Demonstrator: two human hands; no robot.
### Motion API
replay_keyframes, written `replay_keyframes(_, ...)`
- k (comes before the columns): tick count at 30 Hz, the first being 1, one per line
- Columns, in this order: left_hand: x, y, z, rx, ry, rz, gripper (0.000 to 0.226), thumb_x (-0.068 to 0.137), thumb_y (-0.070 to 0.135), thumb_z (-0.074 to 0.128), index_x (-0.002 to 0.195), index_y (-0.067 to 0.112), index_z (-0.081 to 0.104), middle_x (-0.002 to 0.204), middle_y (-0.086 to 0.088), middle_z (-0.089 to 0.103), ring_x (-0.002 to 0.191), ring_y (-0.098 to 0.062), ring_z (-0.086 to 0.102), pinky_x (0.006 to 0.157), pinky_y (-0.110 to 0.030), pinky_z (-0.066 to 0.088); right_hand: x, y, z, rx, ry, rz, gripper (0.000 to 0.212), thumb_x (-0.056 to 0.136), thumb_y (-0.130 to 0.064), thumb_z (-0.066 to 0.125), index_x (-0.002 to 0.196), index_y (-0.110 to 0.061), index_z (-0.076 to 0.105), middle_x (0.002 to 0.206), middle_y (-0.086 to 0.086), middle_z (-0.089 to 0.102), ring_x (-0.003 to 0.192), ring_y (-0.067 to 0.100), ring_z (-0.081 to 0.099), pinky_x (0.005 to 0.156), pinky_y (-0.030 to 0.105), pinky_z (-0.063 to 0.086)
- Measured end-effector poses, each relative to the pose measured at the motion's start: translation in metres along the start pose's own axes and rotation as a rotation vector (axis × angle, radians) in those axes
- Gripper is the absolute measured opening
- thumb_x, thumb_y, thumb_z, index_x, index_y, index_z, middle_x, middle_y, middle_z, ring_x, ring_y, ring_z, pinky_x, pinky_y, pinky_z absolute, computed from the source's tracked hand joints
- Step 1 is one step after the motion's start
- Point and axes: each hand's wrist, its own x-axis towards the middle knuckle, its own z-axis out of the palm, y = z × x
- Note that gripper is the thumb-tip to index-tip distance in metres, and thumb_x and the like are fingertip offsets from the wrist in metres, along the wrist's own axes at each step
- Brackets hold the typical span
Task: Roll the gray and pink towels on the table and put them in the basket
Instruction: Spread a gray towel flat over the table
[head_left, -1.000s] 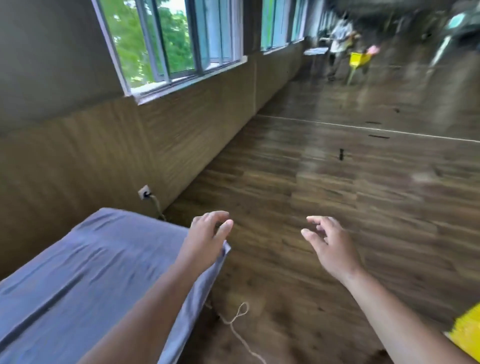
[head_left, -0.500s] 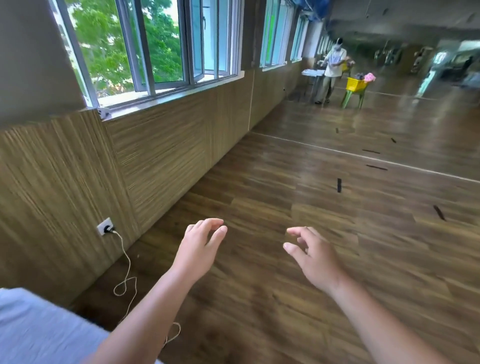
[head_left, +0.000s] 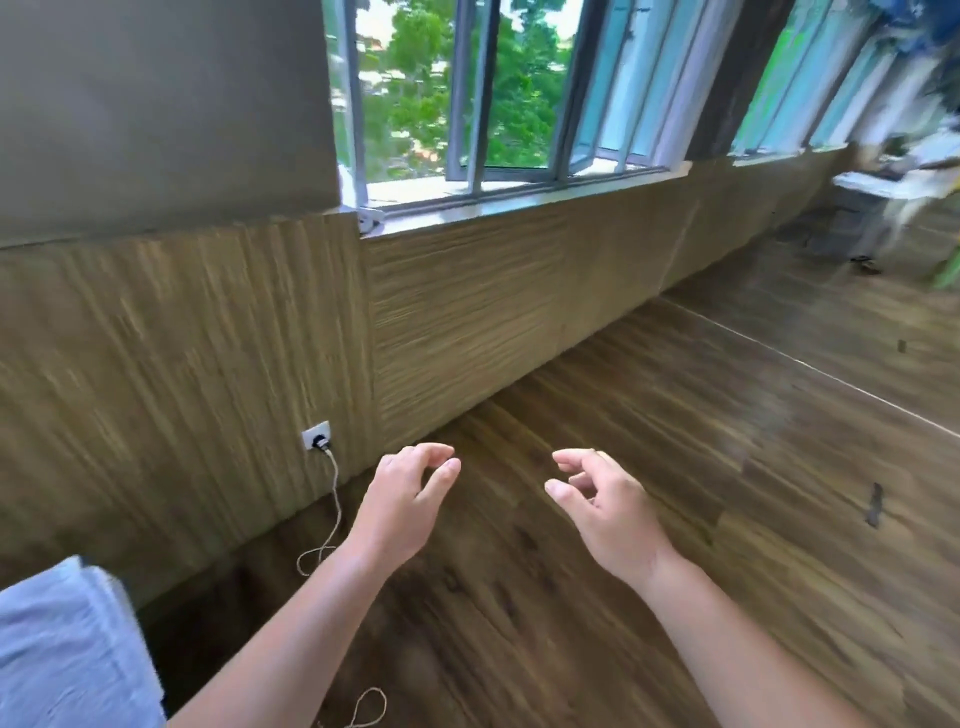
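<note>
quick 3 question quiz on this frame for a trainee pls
1. True or false: the left hand holds a towel.
2. What is plugged into the wall socket? A lamp, B cord, C nothing.
3. Fill in: the gray cloth shows at the lower ___ corner of the view.
Key: 1 false, the left hand and right hand are both empty; 2 B; 3 left.
</note>
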Motion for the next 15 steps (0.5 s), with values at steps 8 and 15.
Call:
replay_keyframes(8,-0.008,-0.043,-0.053,0.078,0.401,-0.308,0.028,0.1,0.044,0.051,0.119,0.03,0.067,0.11,0.016,0.067,0.107,-0.001,0.058,0.094,-0.028,0.048,0.119,-0.03,0.087,0.166,-0.389,-0.321,0.027,0.091,-0.039,0.065,0.118,-0.037,0.062,0.114,-0.024,0.06,0.104,0.0,0.057,0.082,0.025,0.053)
replay_keyframes(15,-0.096,-0.076,-0.101,0.146,0.775,-0.591,0.036,0.09,0.06,0.044,0.11,0.039,0.066,0.102,0.022,0.064,0.107,-0.004,0.056,0.095,-0.033,0.047,0.128,-0.112,0.196,0.215,-0.747,-0.602,0.029,0.09,-0.04,0.068,0.118,-0.037,0.062,0.11,-0.027,0.057,0.105,-0.001,0.056,0.088,0.029,0.052)
